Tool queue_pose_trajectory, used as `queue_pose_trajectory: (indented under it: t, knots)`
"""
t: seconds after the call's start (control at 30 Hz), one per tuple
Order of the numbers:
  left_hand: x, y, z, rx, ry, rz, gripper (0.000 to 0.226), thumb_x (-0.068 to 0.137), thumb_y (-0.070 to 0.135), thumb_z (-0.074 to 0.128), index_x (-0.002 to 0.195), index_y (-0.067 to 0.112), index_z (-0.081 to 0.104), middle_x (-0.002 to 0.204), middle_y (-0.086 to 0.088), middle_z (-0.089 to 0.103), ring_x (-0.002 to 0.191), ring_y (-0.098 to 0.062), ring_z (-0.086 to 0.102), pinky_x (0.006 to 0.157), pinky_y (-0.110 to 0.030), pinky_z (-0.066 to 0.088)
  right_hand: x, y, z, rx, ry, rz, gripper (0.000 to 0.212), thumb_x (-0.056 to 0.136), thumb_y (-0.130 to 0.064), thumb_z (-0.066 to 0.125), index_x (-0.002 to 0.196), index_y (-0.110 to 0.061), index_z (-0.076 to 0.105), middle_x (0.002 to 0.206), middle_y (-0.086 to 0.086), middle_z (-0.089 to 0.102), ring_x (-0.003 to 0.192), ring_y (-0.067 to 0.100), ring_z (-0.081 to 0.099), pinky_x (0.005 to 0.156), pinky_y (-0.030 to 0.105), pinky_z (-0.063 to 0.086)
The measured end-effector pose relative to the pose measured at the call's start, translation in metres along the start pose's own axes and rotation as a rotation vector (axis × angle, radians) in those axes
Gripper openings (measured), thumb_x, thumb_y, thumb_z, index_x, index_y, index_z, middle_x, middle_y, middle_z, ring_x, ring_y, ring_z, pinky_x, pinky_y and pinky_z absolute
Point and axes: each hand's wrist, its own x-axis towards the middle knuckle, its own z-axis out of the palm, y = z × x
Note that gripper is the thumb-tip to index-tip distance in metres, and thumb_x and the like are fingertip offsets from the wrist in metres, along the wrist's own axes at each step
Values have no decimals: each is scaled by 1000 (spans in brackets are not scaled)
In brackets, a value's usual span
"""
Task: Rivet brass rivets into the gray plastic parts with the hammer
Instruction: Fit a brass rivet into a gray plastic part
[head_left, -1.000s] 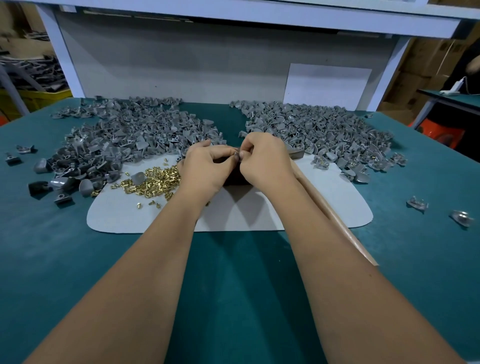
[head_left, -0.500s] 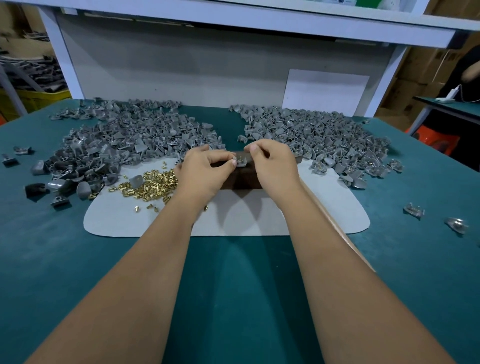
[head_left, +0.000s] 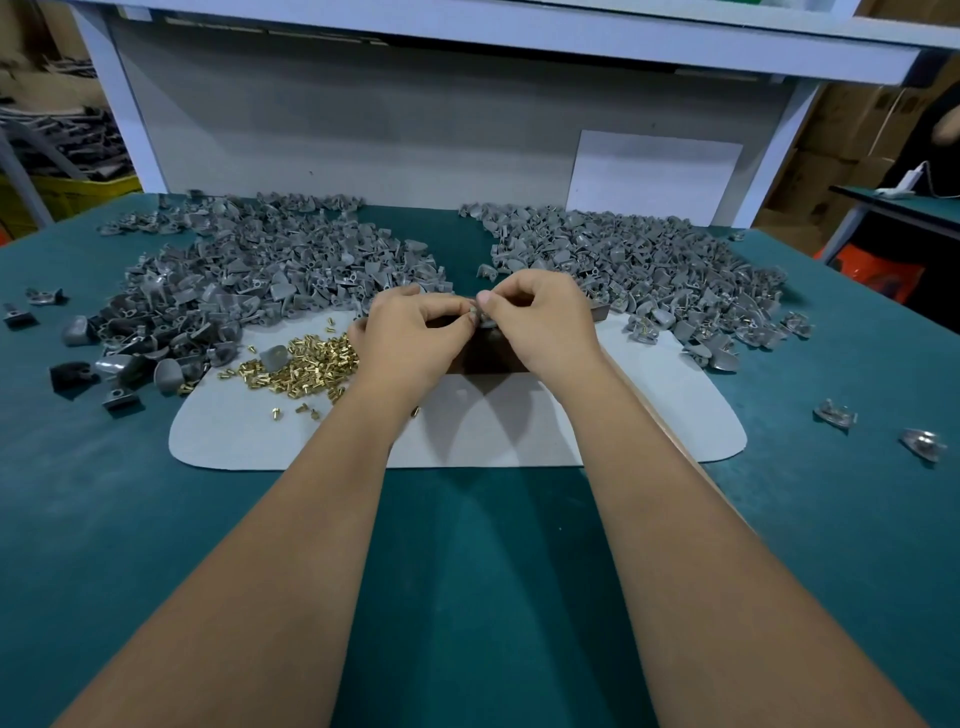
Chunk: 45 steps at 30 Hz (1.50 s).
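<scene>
My left hand (head_left: 410, 338) and my right hand (head_left: 545, 327) meet over a dark block (head_left: 488, 356) at the middle of the grey mat (head_left: 493, 426). Between their fingertips they pinch one small gray plastic part (head_left: 475, 312); any rivet in it is hidden by the fingers. A heap of brass rivets (head_left: 306, 366) lies on the mat just left of my left hand. The hammer's wooden handle (head_left: 675, 441) runs under my right forearm; its head is hidden.
Two big piles of gray plastic parts lie behind the mat, the left pile (head_left: 249, 280) and the right pile (head_left: 644, 275). Stray parts (head_left: 834, 413) sit on the green table (head_left: 467, 597) at the right and far left. A white-framed back panel (head_left: 363, 130) closes the rear.
Both hands have lifted slightly away from me, and the fingertips have come closer together on the gray part. The piles and rivets lie as before.
</scene>
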Motion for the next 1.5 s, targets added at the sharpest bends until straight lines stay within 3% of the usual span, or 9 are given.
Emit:
queue_pose_trajectory:
  t: [0.1, 0.23, 0.37, 0.53, 0.67, 1.0, 1.13, 1.3, 1.5]
  knots:
    - [-1, 2, 0, 54, 13, 11, 12, 90, 36, 66, 94, 42, 75, 89, 34, 56, 135, -10, 38, 95, -34, 11, 1, 2, 4, -81, 22, -18, 12, 83, -20, 68, 71, -21, 65, 71, -10, 61, 75, 11, 58, 69, 26, 44]
    - [-1, 2, 1, 73, 25, 17, 14, 90, 36, 65, 97, 43, 75, 89, 29, 58, 132, -13, 41, 101, -36, 15, -1, 3, 8, -122, 48, -64, 10, 85, -15, 66, 75, -15, 65, 80, -4, 61, 76, 11, 53, 64, 20, 33]
    - [-2, 3, -1, 55, 16, 16, 15, 90, 37, 65, 94, 49, 72, 91, 25, 63, 127, -16, 47, 110, -49, 24, -4, 2, 8, -120, 46, -49, 9, 87, -15, 64, 78, -15, 65, 82, -2, 64, 77, 13, 55, 68, 25, 38]
    - [-2, 3, 1, 72, 21, -8, 13, 91, 39, 64, 95, 44, 75, 94, 23, 65, 129, -13, 44, 101, -36, 17, -5, 0, 8, -194, 69, -70, 11, 87, -17, 63, 76, -18, 63, 81, -4, 62, 77, 15, 55, 69, 28, 43]
    - [-2, 3, 1, 82, 19, -9, 13, 90, 39, 64, 94, 46, 74, 93, 24, 63, 127, -14, 45, 102, -41, 20, -7, 1, 11, -269, 86, -102, 12, 88, -19, 62, 76, -18, 61, 88, -2, 62, 84, 18, 55, 71, 32, 45]
    - [0, 1, 0, -49, -18, -43, 11, 91, 35, 66, 88, 45, 71, 118, 17, 67, 136, -8, 37, 105, -38, 12, -13, 5, 3, 252, 130, 58, 26, 98, -23, 46, 87, -23, 69, 97, -3, 69, 97, 12, 61, 91, 35, 48]
    - [2, 0, 1, -102, -40, -40, 12, 92, 31, 66, 90, 41, 72, 118, 12, 68, 133, -14, 44, 117, -47, 19, -12, 6, 3, 279, 126, 68, 26, 98, -22, 47, 87, -21, 70, 92, -6, 69, 94, 10, 62, 88, 31, 49]
    - [2, -2, 1, -179, -61, -58, 11, 92, 28, 67, 94, 36, 75, 114, 11, 70, 129, -20, 50, 113, -50, 33, -11, 5, 5, 157, 88, 6, 21, 94, -19, 53, 86, -15, 72, 88, -4, 69, 86, 9, 60, 77, 24, 45]
    - [0, 0, 1, -41, -15, -19, 13, 92, 34, 65, 99, 36, 76, 112, 15, 69, 128, -17, 48, 110, -55, 27, -10, 5, 5, 47, 80, -24, 11, 87, -18, 63, 86, -14, 74, 87, -2, 69, 84, 10, 60, 75, 25, 46]
